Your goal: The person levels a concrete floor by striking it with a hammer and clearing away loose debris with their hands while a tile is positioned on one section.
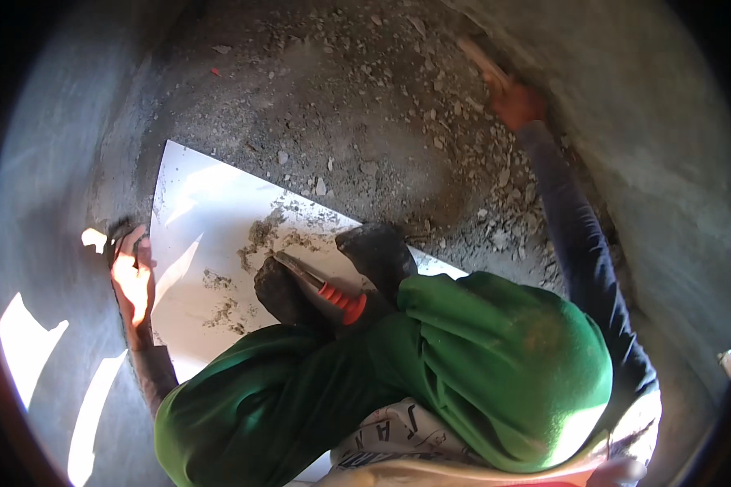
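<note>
My right hand [516, 104] reaches far out to the upper right, closed on one end of a flat, wood-coloured strip [481, 57]. The strip lies along the foot of the curved wall, over loose rubble; motion blurs it a little. My left hand [133, 272] is at the left wall, beside the white sheet's edge. Its fingers are curled around something dark that I cannot make out, partly lost in shadow. Between my dark shoes a pointed tool with a red ribbed handle [343, 302] rests on the white sheet [195, 260], touched by neither hand.
Curved grey plastered walls [65, 187] close in on both sides. Broken chips and grit [365, 105] cover the floor ahead, with a small red scrap [215, 72] among them. Dirt crumbs lie on the sheet. My green-trousered knees [503, 357] fill the near middle.
</note>
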Motion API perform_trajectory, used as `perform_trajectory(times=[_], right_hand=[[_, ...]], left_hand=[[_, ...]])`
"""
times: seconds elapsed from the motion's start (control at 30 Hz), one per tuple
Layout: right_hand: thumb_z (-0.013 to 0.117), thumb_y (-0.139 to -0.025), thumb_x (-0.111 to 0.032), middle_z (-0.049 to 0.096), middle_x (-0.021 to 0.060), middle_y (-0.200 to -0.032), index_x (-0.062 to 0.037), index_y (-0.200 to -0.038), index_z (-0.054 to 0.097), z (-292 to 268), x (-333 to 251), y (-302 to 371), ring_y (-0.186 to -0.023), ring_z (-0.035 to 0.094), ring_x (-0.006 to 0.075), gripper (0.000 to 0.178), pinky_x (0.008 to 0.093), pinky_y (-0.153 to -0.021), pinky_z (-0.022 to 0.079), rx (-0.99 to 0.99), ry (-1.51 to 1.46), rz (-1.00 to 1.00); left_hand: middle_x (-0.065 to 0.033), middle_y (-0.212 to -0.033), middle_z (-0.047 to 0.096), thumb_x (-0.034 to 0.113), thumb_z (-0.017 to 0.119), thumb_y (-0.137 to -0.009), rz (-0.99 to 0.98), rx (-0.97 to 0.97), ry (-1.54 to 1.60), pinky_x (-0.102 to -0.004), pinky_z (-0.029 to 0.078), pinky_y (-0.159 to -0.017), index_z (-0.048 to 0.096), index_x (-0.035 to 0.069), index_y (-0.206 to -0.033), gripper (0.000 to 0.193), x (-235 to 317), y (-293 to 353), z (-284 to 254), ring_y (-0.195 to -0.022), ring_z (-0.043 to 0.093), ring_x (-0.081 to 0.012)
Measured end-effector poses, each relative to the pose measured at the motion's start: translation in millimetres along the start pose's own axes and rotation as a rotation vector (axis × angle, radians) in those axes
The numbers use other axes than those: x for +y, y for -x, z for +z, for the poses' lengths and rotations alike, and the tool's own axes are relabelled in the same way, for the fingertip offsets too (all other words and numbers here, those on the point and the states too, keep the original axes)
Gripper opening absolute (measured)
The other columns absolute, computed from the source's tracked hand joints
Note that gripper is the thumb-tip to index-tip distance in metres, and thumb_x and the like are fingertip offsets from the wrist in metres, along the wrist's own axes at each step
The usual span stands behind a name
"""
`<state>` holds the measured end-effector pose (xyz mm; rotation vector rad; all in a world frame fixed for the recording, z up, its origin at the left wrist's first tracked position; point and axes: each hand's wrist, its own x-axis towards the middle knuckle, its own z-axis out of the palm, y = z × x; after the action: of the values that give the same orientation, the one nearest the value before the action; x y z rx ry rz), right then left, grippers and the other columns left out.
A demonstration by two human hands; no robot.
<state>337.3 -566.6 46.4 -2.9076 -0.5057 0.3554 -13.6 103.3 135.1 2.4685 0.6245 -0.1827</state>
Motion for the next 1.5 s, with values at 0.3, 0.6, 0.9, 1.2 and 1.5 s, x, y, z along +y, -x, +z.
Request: perform_trajectory(times=[0.3,0.6,0.9,1.2,1.5], right_hand=[[0.058,-0.106,-0.061,0.076,0.0224,-0.083,0.0005,-0.116,0.069,-7,-42,-13,-0.078,0.077,0.0413,0.063,0.0548,-0.074,0.062,-0.071,0.227,-0.474],[0.058,-0.109,-0.055,0.075,0.0197,-0.076,0.002,-0.123,0.074,-8,-99,11,-0.058,0.071,0.0269,0.061,0.0452,-0.057,0.059,0.106,0.272,-0.592],[0.064,-0.105,-0.061,0.073,0.0216,-0.075,0.0013,-0.116,0.071,7,-74,-1,-0.066,0.073,0.0389,0.063,0.0519,-0.063,0.058,0.027,0.203,-0.204],[0.067,-0.102,-0.061,0.075,0.0216,-0.085,-0.0015,-0.115,0.068,24,-42,-27,-0.071,0.074,0.039,0.061,0.0523,-0.066,0.06,-0.044,0.136,0.003],[0.073,-0.1,-0.055,0.077,0.0208,-0.09,-0.0027,-0.122,0.069,18,-18,-82,-0.072,0.075,0.035,0.057,0.0495,-0.064,0.06,-0.135,-0.02,0.26]], left_hand=[[-0.0151,-0.124,0.073,0.031,0.06,-0.111,-0.115,-0.081,-0.02,-0.0348,0.059,-0.078,0.07,0.001,-0.136,0.04,28,6,13,-0.08,0.073,-0.0219],[-0.0135,-0.114,0.071,0.031,0.06,-0.11,-0.064,-0.025,0.026,-0.0365,0.057,-0.08,0.07,0.003,-0.137,0.041,1,26,0,-0.081,0.068,-0.0202],[-0.0104,-0.118,0.073,0.029,0.065,-0.109,-0.15,0.028,0.081,-0.0332,0.057,-0.081,0.071,0.001,-0.133,0.038,-5,37,1,-0.088,0.07,-0.0167],[-0.016,-0.121,0.071,0.022,0.059,-0.111,-0.091,0.01,-0.026,-0.0367,0.059,-0.082,0.069,-0.001,-0.136,0.035,21,21,8,-0.085,0.074,-0.0232],[-0.016,-0.12,0.072,0.021,0.059,-0.112,-0.095,-0.001,0.01,-0.0365,0.059,-0.083,0.07,-0.001,-0.135,0.034,24,27,6,-0.09,0.074,-0.0226]])
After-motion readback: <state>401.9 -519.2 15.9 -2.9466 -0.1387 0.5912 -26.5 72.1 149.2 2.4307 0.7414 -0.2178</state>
